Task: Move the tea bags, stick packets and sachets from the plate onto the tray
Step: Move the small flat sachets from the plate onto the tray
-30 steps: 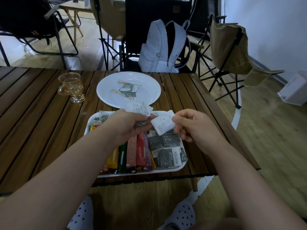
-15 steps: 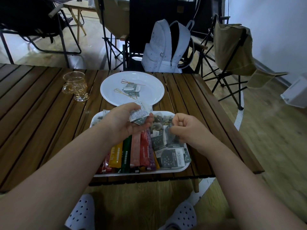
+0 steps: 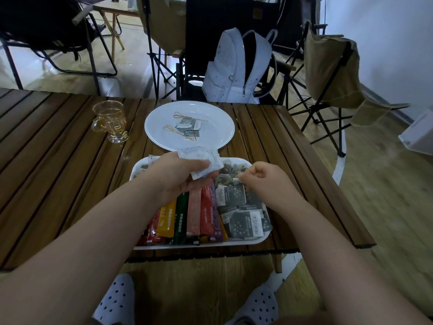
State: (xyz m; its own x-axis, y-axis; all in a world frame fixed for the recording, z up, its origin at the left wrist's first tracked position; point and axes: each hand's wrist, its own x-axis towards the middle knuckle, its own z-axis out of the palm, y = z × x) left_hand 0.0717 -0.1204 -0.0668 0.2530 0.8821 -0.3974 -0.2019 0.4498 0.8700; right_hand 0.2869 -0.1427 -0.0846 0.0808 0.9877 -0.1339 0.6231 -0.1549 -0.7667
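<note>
- Left hand [image 3: 180, 175] hovers over the far end of the tray, fingers curled around a small bundle of white sachets [image 3: 201, 161] that stick out past the thumb.
- Right hand [image 3: 264, 178] is just beside it over the tray, fingers curled into a loose fist; whether anything is pinched inside cannot be told.
- White tray [image 3: 246, 242] sits on a slatted wooden table [image 3: 58, 172], close to the near edge.
- Stick packets [image 3: 194, 212] in red, yellow, green, pink and purple lie side by side in the tray's left half.
- Grey square packets [image 3: 243, 221] with white print are piled in the tray's right half.
- Brownish tea bags [image 3: 232, 171] lie along the tray's far end, partly hidden by the hands.
- Round white plate [image 3: 220, 134] sits just beyond the tray, holding a few grey packets [image 3: 189, 127] with red and yellow looped strings.
- Amber glass cup [image 3: 110, 120] stands to the plate's left.
- White backpack [image 3: 232, 71] rests on a chair behind the table.
</note>
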